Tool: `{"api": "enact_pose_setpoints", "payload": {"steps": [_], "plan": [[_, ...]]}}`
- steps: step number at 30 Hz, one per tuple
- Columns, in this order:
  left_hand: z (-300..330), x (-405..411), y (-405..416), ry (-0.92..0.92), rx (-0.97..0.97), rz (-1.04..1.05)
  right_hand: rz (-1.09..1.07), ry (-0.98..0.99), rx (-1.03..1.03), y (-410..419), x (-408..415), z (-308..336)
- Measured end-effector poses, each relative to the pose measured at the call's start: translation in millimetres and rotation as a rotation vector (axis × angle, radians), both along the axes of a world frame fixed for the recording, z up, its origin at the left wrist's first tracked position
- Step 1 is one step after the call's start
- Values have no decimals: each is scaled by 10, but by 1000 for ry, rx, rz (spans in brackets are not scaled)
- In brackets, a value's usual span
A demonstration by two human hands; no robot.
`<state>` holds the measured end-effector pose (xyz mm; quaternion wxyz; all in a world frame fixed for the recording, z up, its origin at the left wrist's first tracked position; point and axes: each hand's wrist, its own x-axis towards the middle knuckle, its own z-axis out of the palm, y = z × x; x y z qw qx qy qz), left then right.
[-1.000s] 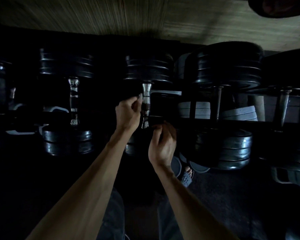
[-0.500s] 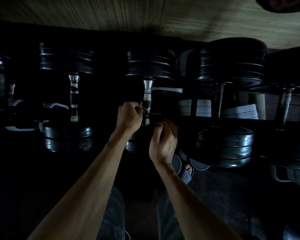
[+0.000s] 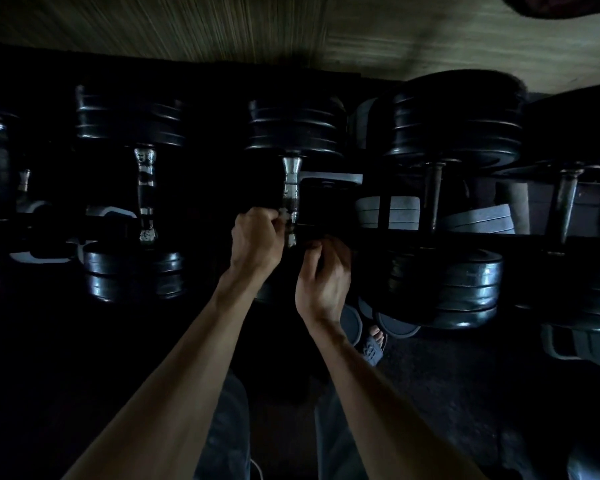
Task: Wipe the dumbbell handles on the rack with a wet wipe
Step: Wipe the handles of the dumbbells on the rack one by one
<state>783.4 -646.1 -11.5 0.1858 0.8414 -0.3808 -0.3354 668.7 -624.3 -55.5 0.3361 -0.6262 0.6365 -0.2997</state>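
A row of black dumbbells lies across a dark rack. The middle dumbbell's chrome handle (image 3: 291, 188) runs away from me. My left hand (image 3: 255, 239) is curled against the handle's near part and pinches a small pale wet wipe (image 3: 284, 214) on it. My right hand (image 3: 324, 275) hovers just right of the handle's near end, fingers curled around something dark that I cannot make out. The dumbbell's near head is hidden behind my hands.
Another dumbbell with a chrome handle (image 3: 146, 195) lies to the left. Bigger dumbbells (image 3: 454, 133) lie to the right, above grey weight plates (image 3: 388, 211). A sandalled foot (image 3: 374, 342) stands on the dark floor below. The scene is very dim.
My left hand slid toward me along the middle handle, from its middle to its near part. My right hand stayed beside the handle's near end.
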Motion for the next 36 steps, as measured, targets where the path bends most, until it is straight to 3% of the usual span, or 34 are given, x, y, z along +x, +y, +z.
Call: {"api": "enact_pose_setpoints", "payload": {"steps": [20,25,28,31,36], "plan": [[-61,36,149,111,-162,77,-3,-1,9,3,6,-24],[-8,170,197,282,-197,18,274,-171,335,-280,-197,148],[27,186,202,325,-209,-1,466,-106,262,-546,-281,236],[-20,164,231,372,-254,84,487,-133,226,-665,-288,261],[-199,-39,422,72,-306,267,420,-154,329,-687,-239,145]]}}
